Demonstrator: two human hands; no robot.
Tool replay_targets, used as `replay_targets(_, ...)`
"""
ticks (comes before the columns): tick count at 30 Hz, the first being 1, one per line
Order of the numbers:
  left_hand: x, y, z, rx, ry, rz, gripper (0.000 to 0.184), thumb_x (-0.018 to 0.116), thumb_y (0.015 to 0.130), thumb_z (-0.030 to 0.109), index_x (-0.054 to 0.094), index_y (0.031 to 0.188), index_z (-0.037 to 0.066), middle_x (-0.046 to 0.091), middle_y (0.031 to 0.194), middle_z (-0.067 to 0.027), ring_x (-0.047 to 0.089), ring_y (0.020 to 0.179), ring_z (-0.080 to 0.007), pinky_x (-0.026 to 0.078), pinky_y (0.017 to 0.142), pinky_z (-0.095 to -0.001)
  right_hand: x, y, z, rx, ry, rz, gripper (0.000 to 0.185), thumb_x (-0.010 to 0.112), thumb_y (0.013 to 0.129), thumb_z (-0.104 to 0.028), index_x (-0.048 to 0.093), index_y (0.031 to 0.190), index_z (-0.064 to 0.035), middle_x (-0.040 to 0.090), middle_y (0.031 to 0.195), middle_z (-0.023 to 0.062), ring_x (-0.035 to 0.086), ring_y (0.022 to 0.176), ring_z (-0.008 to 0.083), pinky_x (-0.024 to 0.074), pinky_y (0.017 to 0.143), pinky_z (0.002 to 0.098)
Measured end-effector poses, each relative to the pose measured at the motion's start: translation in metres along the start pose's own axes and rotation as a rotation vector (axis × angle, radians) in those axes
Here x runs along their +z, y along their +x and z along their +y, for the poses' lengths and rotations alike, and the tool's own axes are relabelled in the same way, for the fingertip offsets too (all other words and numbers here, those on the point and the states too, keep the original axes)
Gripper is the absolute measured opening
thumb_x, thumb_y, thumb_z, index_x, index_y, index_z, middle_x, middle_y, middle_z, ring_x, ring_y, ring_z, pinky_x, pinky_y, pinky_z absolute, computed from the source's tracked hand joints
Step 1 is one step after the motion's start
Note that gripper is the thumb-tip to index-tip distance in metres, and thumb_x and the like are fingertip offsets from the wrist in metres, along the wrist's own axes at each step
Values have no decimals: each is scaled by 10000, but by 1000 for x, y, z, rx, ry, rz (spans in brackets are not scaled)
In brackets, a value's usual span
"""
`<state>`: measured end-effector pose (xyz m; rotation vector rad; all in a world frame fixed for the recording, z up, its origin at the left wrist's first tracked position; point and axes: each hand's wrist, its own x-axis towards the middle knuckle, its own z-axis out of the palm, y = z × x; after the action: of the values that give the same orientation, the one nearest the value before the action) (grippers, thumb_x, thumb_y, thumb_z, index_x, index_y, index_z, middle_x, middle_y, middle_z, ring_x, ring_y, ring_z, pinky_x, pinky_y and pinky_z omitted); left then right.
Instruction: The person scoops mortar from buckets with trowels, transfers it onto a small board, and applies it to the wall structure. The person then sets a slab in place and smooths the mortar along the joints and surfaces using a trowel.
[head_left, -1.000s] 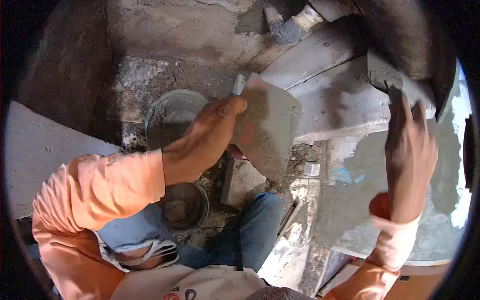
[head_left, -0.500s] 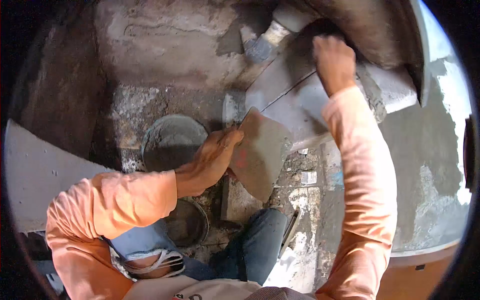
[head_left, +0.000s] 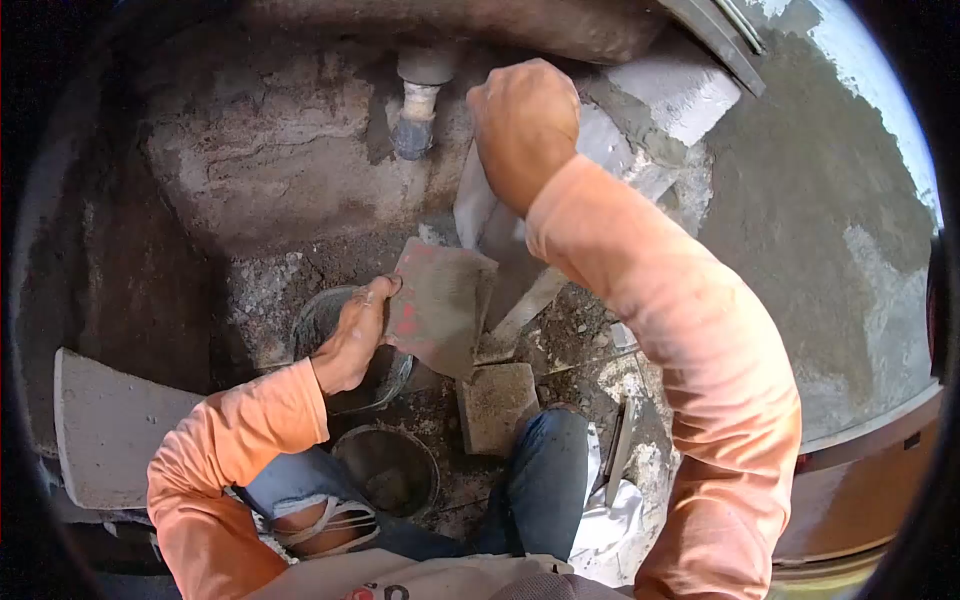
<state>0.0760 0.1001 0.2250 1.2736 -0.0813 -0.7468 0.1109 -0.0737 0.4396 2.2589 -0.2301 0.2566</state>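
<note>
My left hand (head_left: 352, 335) pinches the left edge of a flat, grey-smeared board (head_left: 440, 305) with red marks. The board is tilted above the floor, in front of a bucket (head_left: 318, 315) that it partly hides. My right hand (head_left: 528, 130) is curled into a fist, back toward me, above pale slabs (head_left: 602, 138) under the overhanging surface. Whatever its fingers grip is hidden behind the hand. Left of that fist, a short pipe (head_left: 412, 132) with a dark grey end comes down along the rough wall (head_left: 260, 150).
A second bucket (head_left: 435, 475) stands by my knees. Close to it lies a square block (head_left: 498, 408). Rubble and a long thin strip (head_left: 621, 450) are on the floor at right. A pale panel (head_left: 115, 430) stands at left, and a cement-covered surface (head_left: 820, 200) fills the right.
The view has shifted. My left hand has carried the board left, turning it more upright. My right hand appears farther left, still curled above the slabs.
</note>
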Motion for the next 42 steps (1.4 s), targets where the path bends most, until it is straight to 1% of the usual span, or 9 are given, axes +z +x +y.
replay_targets(2,1,1,-1,9,31,-6,540,558,993,479,578,1289,28,658,1191,-88,623,1021,-212,485,872,-371,-13,-31,7,15,-125,-30,232,678,887,-224,744,1109,-207,732,1073,53,722,931,236,573,595,400)
replay_targets(13,-19,16,-11,32,122,48,482,513,1014,470,567,1264,62,636,1140,-68,614,975,-200,502,797,-380,-56,-176,62,-109,-174,117,252,640,911,-145,669,1159,-112,671,1071,71,666,898,203,527,703,293)
replay_targets(20,-34,20,-20,252,-2,-94,421,436,1072,448,582,1225,84,629,1124,-46,628,964,-168,574,756,-355,-20,-291,82,232,368,96,637,691,891,-95,520,1497,-187,571,1067,150,678,854,356,571,650,448)
replay_targets(24,-44,25,-6,44,-52,192,351,470,1066,353,588,1211,56,634,1144,-53,638,981,-174,585,782,-377,86,-330,56,217,940,-79,464,652,863,44,593,1323,26,602,1083,200,652,968,341,532,810,390)
replay_targets(30,-62,4,-14,-16,73,246,406,465,1056,262,553,1329,-25,642,1234,-155,674,1093,-243,628,892,-438,216,-359,-70,566,1956,-504,376,664,934,-94,628,1287,31,678,1147,185,650,1027,228,502,930,357)
replay_targets(33,-105,-5,-38,-139,317,265,408,443,1073,246,551,1322,-59,677,1178,-172,722,955,-257,654,744,-378,220,-340,-106,352,1847,-681,398,675,932,-127,631,1313,-22,669,1229,172,674,1071,254,504,956,361)
replay_targets(35,-117,-8,-50,-198,381,269,432,458,1080,257,551,1328,-85,703,1116,-175,740,848,-278,650,662,-327,219,-327,-139,7,1605,-68,401,669,900,-127,648,1299,-82,659,1256,144,696,1056,304,553,893,404)
replay_targets(39,-174,10,-75,52,969,200,377,547,1069,262,573,1314,-25,698,1106,-122,718,898,-214,628,652,-350,203,-276,-167,-134,1270,-62,394,648,851,-98,657,1244,-124,658,1144,133,707,960,365,581,778,496)
replay_targets(42,-156,5,-44,24,677,322,326,551,1073,264,594,1268,7,680,1041,-89,679,842,-191,617,658,-357,191,-214,-201,-264,1141,34,281,638,839,-94,699,1114,-94,690,1060,153,731,850,364,589,730,480)
